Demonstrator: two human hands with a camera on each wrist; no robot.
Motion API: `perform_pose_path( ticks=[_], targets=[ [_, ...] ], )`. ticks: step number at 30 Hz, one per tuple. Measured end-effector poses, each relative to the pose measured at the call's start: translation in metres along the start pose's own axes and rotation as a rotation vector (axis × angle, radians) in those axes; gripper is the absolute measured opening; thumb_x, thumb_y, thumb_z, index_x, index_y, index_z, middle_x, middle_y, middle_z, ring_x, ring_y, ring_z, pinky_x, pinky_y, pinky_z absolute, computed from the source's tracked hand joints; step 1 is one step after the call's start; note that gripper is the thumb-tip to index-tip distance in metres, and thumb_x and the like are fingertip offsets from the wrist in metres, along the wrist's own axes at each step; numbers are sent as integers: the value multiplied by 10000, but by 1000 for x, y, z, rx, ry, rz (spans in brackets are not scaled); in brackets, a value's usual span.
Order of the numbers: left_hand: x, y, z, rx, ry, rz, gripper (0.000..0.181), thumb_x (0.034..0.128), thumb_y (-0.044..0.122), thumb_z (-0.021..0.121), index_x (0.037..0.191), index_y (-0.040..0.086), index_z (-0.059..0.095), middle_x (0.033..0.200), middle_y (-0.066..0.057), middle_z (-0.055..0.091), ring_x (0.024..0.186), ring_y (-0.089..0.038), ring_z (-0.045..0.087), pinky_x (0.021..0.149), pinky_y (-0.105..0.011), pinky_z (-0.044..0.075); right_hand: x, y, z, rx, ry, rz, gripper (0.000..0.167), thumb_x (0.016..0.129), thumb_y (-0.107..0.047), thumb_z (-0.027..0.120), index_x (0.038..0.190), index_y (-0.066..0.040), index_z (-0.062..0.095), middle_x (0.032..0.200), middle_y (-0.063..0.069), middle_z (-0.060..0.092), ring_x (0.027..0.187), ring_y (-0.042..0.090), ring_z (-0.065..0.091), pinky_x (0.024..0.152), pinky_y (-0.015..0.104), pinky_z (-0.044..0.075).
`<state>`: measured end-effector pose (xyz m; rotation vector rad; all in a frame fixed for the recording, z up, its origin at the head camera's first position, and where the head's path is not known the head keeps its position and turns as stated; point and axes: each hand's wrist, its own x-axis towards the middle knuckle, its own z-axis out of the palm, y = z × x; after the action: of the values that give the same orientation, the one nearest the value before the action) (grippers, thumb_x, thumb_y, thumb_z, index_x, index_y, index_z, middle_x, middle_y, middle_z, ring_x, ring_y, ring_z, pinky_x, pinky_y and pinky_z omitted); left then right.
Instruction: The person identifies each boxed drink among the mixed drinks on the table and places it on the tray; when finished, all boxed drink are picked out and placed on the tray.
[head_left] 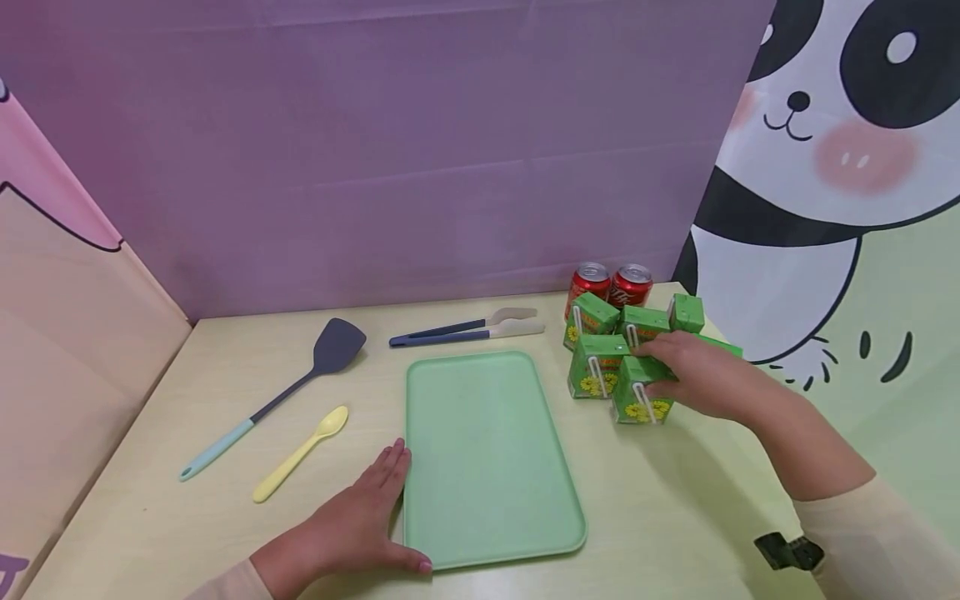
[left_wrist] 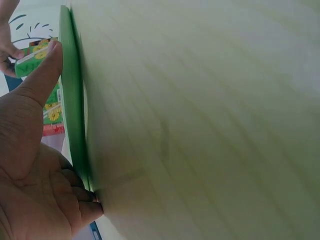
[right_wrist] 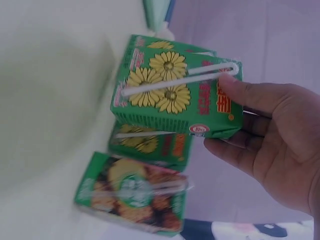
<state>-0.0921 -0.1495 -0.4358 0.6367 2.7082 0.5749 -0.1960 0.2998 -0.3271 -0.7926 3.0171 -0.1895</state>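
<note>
My right hand (head_left: 708, 375) grips the top of a green drink carton (head_left: 641, 408) at the near right of a cluster. In the right wrist view, thumb and fingers pinch this carton (right_wrist: 170, 95), which has yellow flowers and a white straw on its front. Behind and beside it stand several more green cartons (head_left: 592, 367). My left hand (head_left: 356, 521) rests against the left side of a light green tray (head_left: 491, 458), its fingers extended and its thumb at the near left corner. In the left wrist view the thumb (left_wrist: 42, 75) lies along the tray's edge.
Two red soda cans (head_left: 631, 286) stand behind the cartons near the table's back edge. Blue-handled tongs (head_left: 465, 333) lie behind the tray. To its left are a dark spatula (head_left: 337, 346) with a light blue handle and a yellow spoon (head_left: 300, 454).
</note>
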Motion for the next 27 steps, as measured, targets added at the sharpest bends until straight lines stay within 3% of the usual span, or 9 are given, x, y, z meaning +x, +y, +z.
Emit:
perform_pose_path(
  ticks=[8,14,27],
  targets=[
    [-1,-1,0,-2,-4,-10,1380,604,845,671,1570,25,122,1657,-124,38,1522,-322,72,1173,-521,267,16,-29,-22,48,-14,-23,478,834,-298,786,1239,-80,656,1186,66,659,1129,288,590,931,488,518],
    [2,-3,1,5,-14,-8,1377,606,846,668,1573,36,116,1659,-114,26,1523,-316,61,1169,-524,276,39,-56,-32,67,-30,-47,497,860,-332,758,1290,-121,629,1269,73,630,1212,310,543,975,509,490],
    [1,-1,-1,-7,-6,-3,1382,594,840,683,1566,18,143,1655,-135,55,1519,-333,91,1144,-544,312,111,-111,-17,47,-9,-139,530,891,-367,723,1356,-156,582,1278,21,597,1200,228,531,997,440,487]
  ],
)
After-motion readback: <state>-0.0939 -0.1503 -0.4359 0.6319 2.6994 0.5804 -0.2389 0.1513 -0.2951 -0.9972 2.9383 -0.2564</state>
